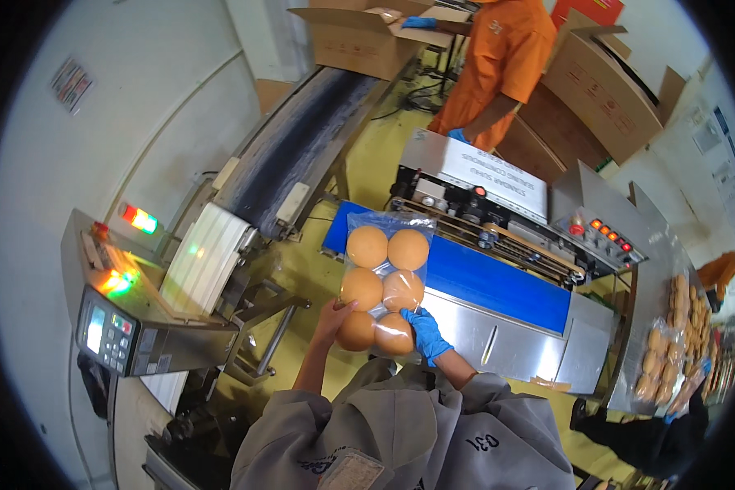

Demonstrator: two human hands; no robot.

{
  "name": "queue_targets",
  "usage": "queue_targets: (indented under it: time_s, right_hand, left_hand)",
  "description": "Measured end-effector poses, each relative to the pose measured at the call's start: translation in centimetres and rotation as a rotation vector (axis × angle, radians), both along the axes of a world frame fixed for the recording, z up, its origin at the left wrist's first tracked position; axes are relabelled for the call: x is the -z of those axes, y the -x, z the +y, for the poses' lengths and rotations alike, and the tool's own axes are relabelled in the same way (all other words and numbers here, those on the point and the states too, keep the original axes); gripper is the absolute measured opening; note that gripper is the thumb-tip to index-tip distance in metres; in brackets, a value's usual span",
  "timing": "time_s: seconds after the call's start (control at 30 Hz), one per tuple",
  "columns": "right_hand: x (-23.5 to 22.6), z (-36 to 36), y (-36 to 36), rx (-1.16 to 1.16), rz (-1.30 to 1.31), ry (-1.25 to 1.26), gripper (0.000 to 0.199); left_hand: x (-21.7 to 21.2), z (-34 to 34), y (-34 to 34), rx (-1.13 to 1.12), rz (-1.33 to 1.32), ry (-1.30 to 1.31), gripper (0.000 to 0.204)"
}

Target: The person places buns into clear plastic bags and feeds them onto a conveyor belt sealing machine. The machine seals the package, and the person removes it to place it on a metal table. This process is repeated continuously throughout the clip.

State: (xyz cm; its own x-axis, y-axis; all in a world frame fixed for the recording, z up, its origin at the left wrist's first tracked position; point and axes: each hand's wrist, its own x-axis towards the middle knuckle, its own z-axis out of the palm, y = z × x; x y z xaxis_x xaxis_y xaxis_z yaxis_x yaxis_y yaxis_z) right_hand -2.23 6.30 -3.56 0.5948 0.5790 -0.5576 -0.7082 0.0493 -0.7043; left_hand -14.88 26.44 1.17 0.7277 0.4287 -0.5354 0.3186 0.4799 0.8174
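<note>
Low in the middle of the frame, grey sleeves rise to two hands that hold a clear bag of buns point(381, 282) upright between them. Bare, the left hand point(332, 314) is closed on the bag's lower left corner, while the right hand point(425, 331), in a blue glove, grips the lower right corner; taking both bottom corners seems to keep the six round golden buns lying flat in three pairs and leaves the open top edge free and pointing away from the person. That top edge hangs over the near end of a blue belt point(498, 282), which runs to the right along a steel sealing machine point(482, 200) with a row of red lights near its right end.

At the left edge sits a grey control box point(114, 327) with a keypad and glowing orange and green lamps, beside a white roller section that feeds a dark conveyor point(302, 143) climbing toward the upper middle. On the right, more bagged buns point(670, 343) lie on a steel table. Farthest off, at the top, a person in orange point(498, 65) with blue gloves reaches into an open cardboard box point(367, 37), and other folded boxes lean nearby.
</note>
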Motion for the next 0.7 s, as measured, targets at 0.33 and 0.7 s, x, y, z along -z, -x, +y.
queue_targets:
  time_s: [0.33, 0.7]
  right_hand:
    - [-5.4, 6.7, 8.4, -0.696, -0.215, 0.103, 0.024]
    - [-5.9, 6.4, 8.0, -0.799, -0.236, 0.116, 0.021]
  left_hand:
    - [-2.2, -2.6, 22.8, -0.560, -0.012, 0.274, 0.050]
    - [-2.4, 9.3, 49.5, -1.910, 0.266, -0.577, 0.045]
